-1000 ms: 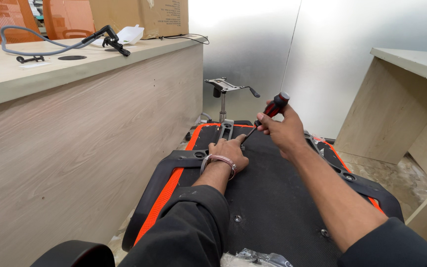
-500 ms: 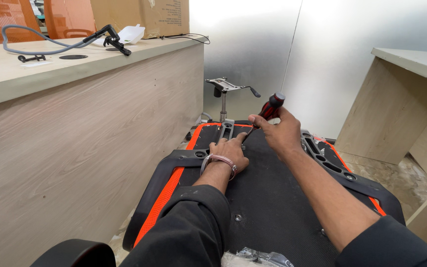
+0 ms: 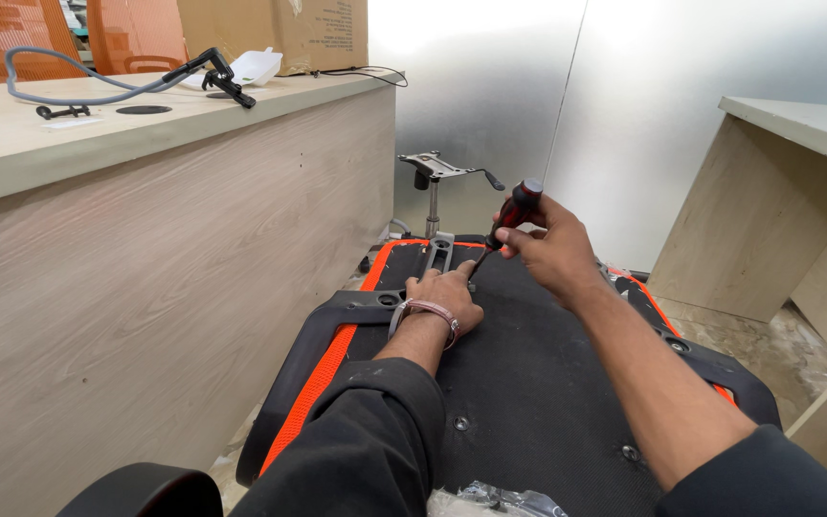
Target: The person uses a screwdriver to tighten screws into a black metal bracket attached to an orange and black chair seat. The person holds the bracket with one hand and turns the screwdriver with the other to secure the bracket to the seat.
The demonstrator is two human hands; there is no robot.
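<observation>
Red-black screwdriver (image 3: 507, 218) in right hand's (image 3: 549, 251) clenched grip slants tip-down toward seemingly flat left hand (image 3: 444, 295)

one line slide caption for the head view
Right hand drives a screwdriver into an upturned chair seat while the left hand steadies it.

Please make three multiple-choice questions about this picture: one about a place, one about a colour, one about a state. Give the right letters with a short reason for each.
1. Where does the left hand rest?
A. on the black seat underside
B. on the wooden counter
C. on the floor

2. What colour is the seat's edge trim?
A. blue
B. orange
C. white

3. How is the screwdriver held?
A. lying loose on the seat
B. gripped in the right hand, tip down
C. held in the left hand

Answers:
1 A, the palm lies flat on the seat by the metal bracket.
2 B, an orange strip runs along the side.
3 B, the right hand closes around its handle.
</observation>
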